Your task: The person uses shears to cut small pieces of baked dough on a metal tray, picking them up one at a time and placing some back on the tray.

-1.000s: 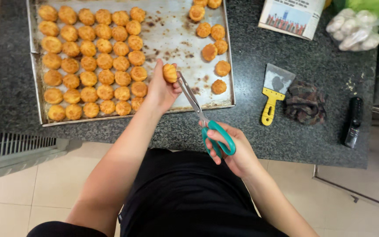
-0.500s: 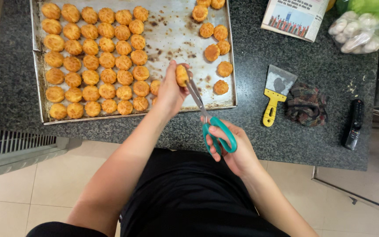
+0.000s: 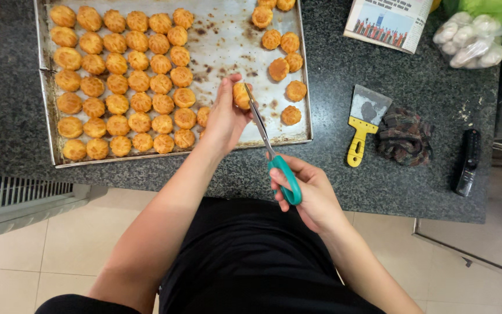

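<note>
While my right hand (image 3: 309, 192) closes its grip through the teal handles of the scissors (image 3: 271, 148), near my body and above the front edge of the dark bench (image 3: 431, 174), the blades reach forward and touch the small golden puff (image 3: 240, 95). My left hand (image 3: 225, 116) holds this puff between thumb and fingertips, just above the metal baking tray (image 3: 228, 35). I judge the puff very light and hollow, with a dry crisp shell that crushes easily, so the grip should stay gentle and on its sides, away from the blades. Further on, the tray carries many rows of similar puffs (image 3: 117, 75) on the left and a few loose ones (image 3: 283, 58) on the right. Beside the tray lie a yellow-handled scraper (image 3: 362, 119) and a dark cloth (image 3: 405, 136).
</note>
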